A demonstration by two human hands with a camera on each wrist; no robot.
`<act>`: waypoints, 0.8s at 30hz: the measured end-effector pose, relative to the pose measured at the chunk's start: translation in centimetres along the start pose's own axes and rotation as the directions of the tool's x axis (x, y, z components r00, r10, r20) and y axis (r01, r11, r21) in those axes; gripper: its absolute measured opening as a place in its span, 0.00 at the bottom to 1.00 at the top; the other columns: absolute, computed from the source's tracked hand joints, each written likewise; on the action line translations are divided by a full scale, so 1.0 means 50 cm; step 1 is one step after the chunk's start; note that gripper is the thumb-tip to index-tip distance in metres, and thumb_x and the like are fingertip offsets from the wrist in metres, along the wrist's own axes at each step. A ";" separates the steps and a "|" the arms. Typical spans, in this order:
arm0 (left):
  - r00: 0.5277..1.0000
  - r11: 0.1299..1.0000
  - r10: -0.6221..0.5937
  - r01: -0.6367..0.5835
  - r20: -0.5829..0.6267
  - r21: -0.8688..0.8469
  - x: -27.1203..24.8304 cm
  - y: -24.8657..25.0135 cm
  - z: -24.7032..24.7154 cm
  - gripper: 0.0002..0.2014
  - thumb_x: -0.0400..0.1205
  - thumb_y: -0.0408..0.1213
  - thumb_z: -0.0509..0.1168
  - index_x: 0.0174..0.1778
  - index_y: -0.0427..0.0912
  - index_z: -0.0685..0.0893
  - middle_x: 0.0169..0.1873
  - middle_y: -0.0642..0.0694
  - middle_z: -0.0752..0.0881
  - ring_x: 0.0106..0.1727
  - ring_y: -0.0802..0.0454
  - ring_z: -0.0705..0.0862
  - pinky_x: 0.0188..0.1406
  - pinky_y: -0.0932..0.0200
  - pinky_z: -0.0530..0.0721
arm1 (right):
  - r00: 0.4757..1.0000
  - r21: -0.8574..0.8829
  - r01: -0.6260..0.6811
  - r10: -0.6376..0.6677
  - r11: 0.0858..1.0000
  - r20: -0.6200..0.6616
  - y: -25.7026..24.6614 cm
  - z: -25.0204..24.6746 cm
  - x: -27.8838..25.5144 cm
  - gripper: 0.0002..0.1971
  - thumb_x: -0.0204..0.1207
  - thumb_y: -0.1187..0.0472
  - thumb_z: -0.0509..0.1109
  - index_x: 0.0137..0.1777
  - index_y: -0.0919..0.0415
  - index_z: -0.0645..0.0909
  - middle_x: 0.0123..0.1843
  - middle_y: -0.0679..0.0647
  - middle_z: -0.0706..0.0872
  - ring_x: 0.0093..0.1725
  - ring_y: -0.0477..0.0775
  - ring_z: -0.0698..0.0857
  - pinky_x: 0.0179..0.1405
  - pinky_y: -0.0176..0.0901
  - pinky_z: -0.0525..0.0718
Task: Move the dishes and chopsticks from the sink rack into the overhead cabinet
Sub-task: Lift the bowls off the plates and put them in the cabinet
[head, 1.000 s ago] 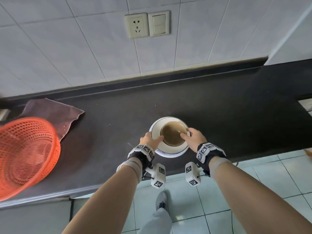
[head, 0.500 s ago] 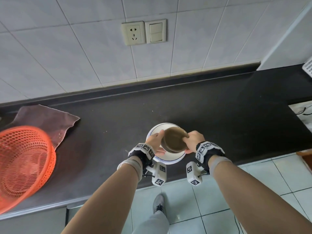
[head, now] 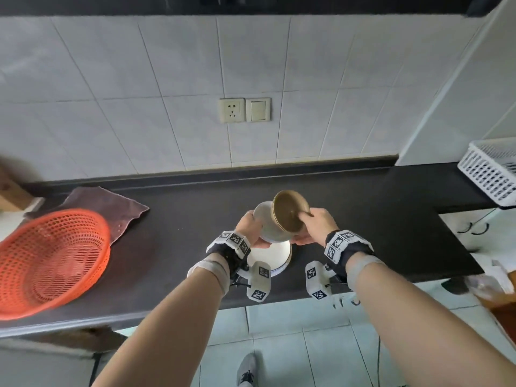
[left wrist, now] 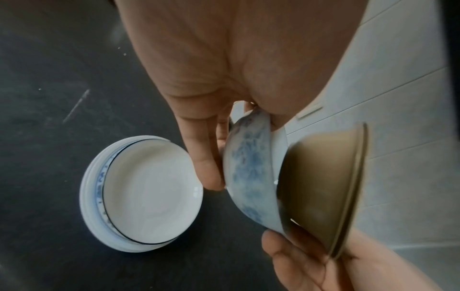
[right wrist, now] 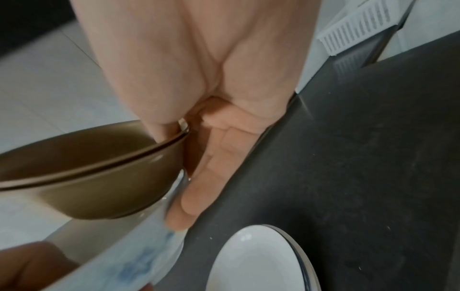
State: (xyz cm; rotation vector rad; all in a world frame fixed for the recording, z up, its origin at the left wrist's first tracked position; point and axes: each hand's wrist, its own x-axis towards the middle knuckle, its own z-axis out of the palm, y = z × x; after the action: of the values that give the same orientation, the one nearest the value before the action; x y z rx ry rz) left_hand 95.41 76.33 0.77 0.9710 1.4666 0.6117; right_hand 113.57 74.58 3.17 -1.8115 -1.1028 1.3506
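A brown bowl (head: pixel 289 215) sits nested in a white bowl with blue pattern (head: pixel 265 223), both tilted and held above the counter. My left hand (head: pixel 250 229) grips the white bowl (left wrist: pixel 248 173) from the left, thumb on its rim. My right hand (head: pixel 314 226) holds the stack from the right, its thumb over the brown bowl's rim (right wrist: pixel 184 128) and fingers under the bowls. Below them a stack of white plates (head: pixel 275 256) with a blue-trimmed edge (left wrist: pixel 99 181) rests on the black counter (head: pixel 363 208). The same plates (right wrist: pixel 259 261) show in the right wrist view.
An orange plastic basket (head: pixel 47 261) stands at the counter's left, beside a purple-brown cloth (head: pixel 109 203). A white slatted rack (head: pixel 494 171) sits at the far right. A socket and switch (head: pixel 244 109) are on the tiled wall. A dark edge runs overhead along the top.
Both hands have lifted the nested bowls off the plates and tilted them toward the wall. The view has tipped upward, showing more wall and the white rack.
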 end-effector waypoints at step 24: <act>0.412 0.434 0.900 -0.826 -0.141 0.359 -0.593 0.587 -0.044 0.64 0.51 0.56 0.88 0.81 0.50 0.61 0.67 0.51 0.80 0.68 0.53 0.81 0.74 0.52 0.78 | 0.777 0.129 0.630 -0.624 0.766 -0.085 -0.621 -0.266 -0.514 0.15 0.83 0.68 0.61 0.66 0.75 0.73 0.43 0.73 0.90 0.29 0.66 0.92 0.26 0.49 0.90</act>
State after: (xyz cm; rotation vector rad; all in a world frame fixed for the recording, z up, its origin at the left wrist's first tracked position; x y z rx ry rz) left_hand 97.69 66.69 41.33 1.9575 1.2056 1.4475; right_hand 114.99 66.16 44.75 -1.1775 -1.3824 0.9487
